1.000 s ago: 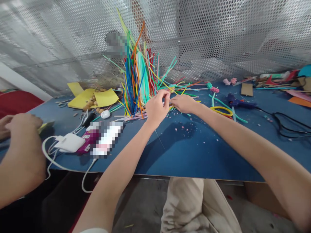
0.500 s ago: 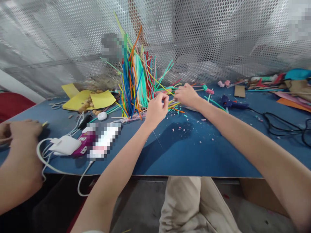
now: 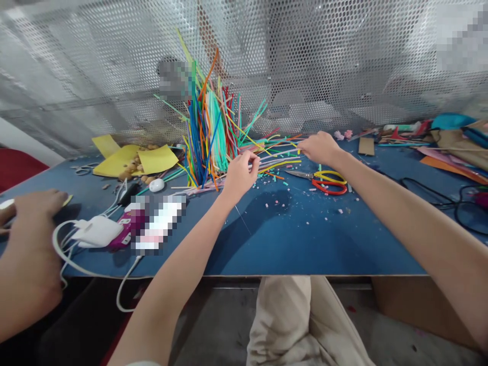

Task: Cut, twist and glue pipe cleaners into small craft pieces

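My left hand is closed in a pinch just right of the upright bundle of coloured pipe cleaners. A thin pale wire sticks out below it over the blue table. My right hand is farther right, its fingers closed at the ends of loose pipe cleaners lying between the hands; what it grips is too small to tell. Scissors with yellow and red handles lie below my right hand, blades pointing left.
A phone, a purple power strip and white cables lie at left, beside another person's hand. Yellow sheets with brown balls sit behind. Black cable and coloured scraps are at right.
My right hand has moved right, away from my left hand, which stays pinched. The scissors now show below it. The blue tool and the green-and-pink fuzzy piece are no longer seen there.
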Tool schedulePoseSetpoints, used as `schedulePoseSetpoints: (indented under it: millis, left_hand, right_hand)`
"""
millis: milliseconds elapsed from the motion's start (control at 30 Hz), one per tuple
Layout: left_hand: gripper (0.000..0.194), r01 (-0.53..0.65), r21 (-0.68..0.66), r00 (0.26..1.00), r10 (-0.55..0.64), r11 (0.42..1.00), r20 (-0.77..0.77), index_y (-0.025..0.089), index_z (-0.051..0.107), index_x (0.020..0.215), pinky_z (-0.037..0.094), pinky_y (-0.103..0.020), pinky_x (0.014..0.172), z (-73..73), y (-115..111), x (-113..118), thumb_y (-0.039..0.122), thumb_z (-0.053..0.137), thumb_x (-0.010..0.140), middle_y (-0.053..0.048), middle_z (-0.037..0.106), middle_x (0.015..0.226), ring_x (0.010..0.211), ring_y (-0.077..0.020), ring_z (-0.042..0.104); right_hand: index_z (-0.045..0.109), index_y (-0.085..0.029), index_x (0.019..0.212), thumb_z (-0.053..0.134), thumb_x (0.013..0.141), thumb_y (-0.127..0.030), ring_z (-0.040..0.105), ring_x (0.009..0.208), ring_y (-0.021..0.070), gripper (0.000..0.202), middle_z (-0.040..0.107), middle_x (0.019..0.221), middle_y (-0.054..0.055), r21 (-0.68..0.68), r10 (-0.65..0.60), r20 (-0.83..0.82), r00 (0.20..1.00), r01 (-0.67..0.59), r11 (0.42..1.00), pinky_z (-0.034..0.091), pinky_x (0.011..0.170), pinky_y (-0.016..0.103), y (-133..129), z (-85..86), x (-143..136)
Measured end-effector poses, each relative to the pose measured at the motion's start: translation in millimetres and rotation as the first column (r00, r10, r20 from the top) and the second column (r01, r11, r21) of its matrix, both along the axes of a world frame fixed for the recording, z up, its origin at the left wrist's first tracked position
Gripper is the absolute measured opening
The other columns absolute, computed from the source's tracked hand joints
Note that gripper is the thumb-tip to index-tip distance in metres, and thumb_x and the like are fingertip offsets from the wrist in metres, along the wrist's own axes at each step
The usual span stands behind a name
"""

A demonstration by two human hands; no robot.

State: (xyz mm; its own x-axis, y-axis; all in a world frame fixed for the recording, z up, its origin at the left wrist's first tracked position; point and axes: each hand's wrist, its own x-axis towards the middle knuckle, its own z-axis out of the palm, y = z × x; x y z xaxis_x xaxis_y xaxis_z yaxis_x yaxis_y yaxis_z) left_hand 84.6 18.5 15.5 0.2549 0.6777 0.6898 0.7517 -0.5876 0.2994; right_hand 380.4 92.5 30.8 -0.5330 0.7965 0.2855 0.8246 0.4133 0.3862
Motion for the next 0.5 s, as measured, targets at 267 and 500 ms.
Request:
schedulePoseSetpoints:
  millis: [267, 500]
  left_hand:
    - [0.011, 0.076, 0.01, 0.996, -0.075, 0.997, -0.038, 0.019, 0.064, 0.102, 0.05, -0.036, 0.094, -3.7, 1.9, 0.3, 0.025, 0.064, 0.092, -0.005, 0.071, 0.093, 0.097, -0.0196, 0.065]
    - [0.032, 0.052, 0.033, 0.995, -0.049, 0.998, -0.091, 0.021, 0.073, 0.098, 0.047, -0.037, 0.086, -1.0, 1.8, 0.5, 0.052, 0.068, 0.09, -0.002, 0.065, 0.08, 0.081, -0.0191, 0.06]
  right_hand:
    - [0.07, -0.031, 0.114, 0.038, 0.102, -0.026, 0.058, 0.09, 0.0215, 0.035, 0.076, 0.096, 0.003, 0.079, 0.285, -0.027, 0.958, -0.282, 0.956, 0.033, 0.081, 0.038, -21.1, -6.5, 5.8]
    - [0.07, -0.028, 0.119, 0.036, 0.105, -0.029, 0.055, 0.096, 0.0223, 0.037, 0.076, 0.103, 0.002, 0.17, 0.375, -0.075, 0.924, -0.359, 0.918, 0.035, 0.081, 0.037, -22.6, -4.5, 2.2]
